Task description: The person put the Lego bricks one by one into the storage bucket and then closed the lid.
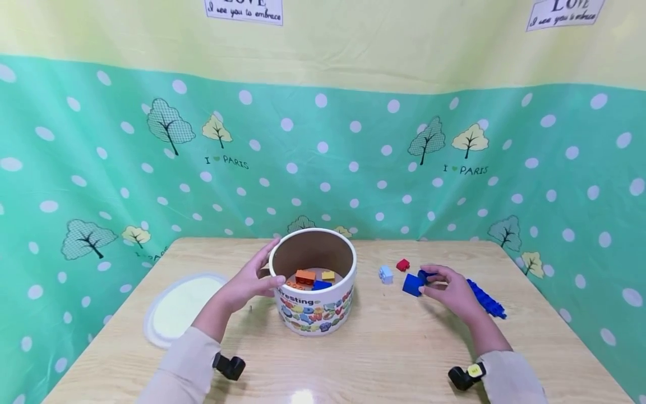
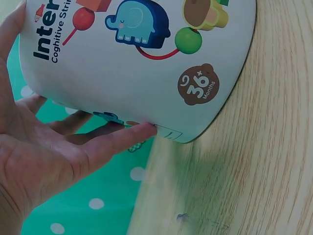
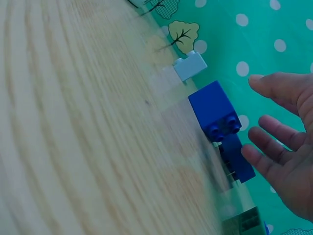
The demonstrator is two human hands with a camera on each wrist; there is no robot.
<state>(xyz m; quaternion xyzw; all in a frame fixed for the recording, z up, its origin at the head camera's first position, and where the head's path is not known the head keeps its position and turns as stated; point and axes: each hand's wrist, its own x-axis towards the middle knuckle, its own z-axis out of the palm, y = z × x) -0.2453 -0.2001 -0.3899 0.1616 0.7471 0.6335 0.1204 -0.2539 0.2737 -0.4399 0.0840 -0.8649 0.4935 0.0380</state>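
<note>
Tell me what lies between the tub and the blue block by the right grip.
In the head view, the light blue brick lies between the tub and that block; the red brick sits slightly farther back.

Pale beige left sleeve (image 1: 179,365), matching right sleeve (image 1: 512,379), black left wrist camera (image 1: 234,368), black right wrist camera (image 1: 460,378) with yellow patch (image 1: 475,370)

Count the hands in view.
2: the left hand touches the bucket; the right hand is at a square blue block. Both show plainly.

Glare (image 1: 303,397) whitens the near table (image 1: 383,359); both wrist views look dimmer.
</note>
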